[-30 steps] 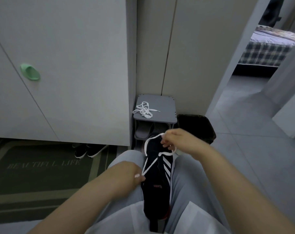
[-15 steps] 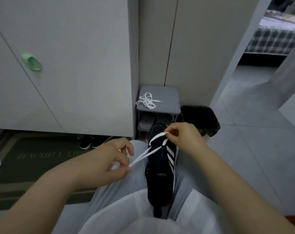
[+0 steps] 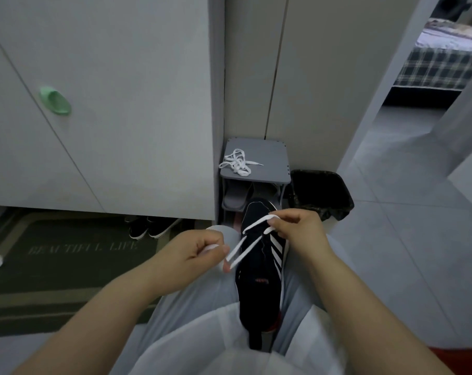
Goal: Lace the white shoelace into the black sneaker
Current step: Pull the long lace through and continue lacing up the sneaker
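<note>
From the head camera we look down at our lap, where the black sneaker (image 3: 260, 269) lies lengthwise between our thighs, toe pointing away from us, white stripes on its right flank.

Containers first: a black waste bin (image 3: 321, 194) stands on the tiled floor just right of a small grey shoe rack (image 3: 267, 161); we cannot tell what, if anything, is inside the bin. On the rack's top shelf lies a second loose white lace (image 3: 237, 162) in a tangle, and grey slippers (image 3: 236, 197) sit on the shelf beneath. Under the white cabinet a pair of dark shoes (image 3: 151, 227) pokes out.

Writing: the dark green doormat (image 3: 67, 255) at left reads "BEAUTIFUL LIFE" in pale capitals. A small red mark on the sneaker's tongue is too blurred to read.

The white shoelace (image 3: 252, 234) runs across the sneaker near the toe end. Our left hand (image 3: 194, 251) is curled closed, pinching two strands of the lace between thumb and forefinger and holding them out to the left of the shoe, taut. Our right hand (image 3: 297, 228) hovers over the shoe's right side, fingers bent and closed on a loop of the same lace above the forward eyelets. Both forearms reach in from the bottom corners.
</note>
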A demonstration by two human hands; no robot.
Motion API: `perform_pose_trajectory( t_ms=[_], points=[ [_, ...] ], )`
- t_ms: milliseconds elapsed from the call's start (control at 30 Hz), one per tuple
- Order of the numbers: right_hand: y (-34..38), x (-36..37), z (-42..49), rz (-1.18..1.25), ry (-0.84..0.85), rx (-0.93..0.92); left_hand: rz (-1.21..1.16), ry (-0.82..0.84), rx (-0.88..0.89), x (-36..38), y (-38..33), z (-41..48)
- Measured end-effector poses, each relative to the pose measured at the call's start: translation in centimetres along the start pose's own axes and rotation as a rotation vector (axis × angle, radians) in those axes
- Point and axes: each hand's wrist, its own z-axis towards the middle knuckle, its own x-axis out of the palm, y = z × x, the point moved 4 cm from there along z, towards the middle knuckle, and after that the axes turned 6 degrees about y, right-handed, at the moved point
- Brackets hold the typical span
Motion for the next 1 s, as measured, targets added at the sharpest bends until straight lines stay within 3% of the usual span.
perform_pose_trajectory(
  t_ms=[200,300,433,533,700,833,1000],
  points=[
    [0.0,0.3,-0.1,0.216,0.200,0.287,0.081,-0.089,-0.225,1.1,2.1,2.1],
    [-0.3,0.4,0.3,0.222,0.234,0.315,0.202,-0.037,-0.355,1.6,2.8,3.3],
    [-0.6,1.0,0.8,0.295,0.230,0.328,0.377,0.092,-0.333,2.5,2.2,4.0],
    [-0.7,1.3,0.8,0.192,0.252,0.271,0.461,0.228,-0.298,2.6,1.1,3.4],
    [-1.2,1.5,0.8,-0.301,0.172,0.012,0.482,0.413,-0.284,2.3,0.1,1.8],
    [-1.3,1.6,0.7,-0.229,0.174,-0.032,0.537,0.430,-0.305,1.0,-0.4,1.2],
    [-0.9,1.5,0.2,-0.365,0.190,-0.094,0.501,0.372,-0.290,-0.6,-0.9,1.4]
  ],
)
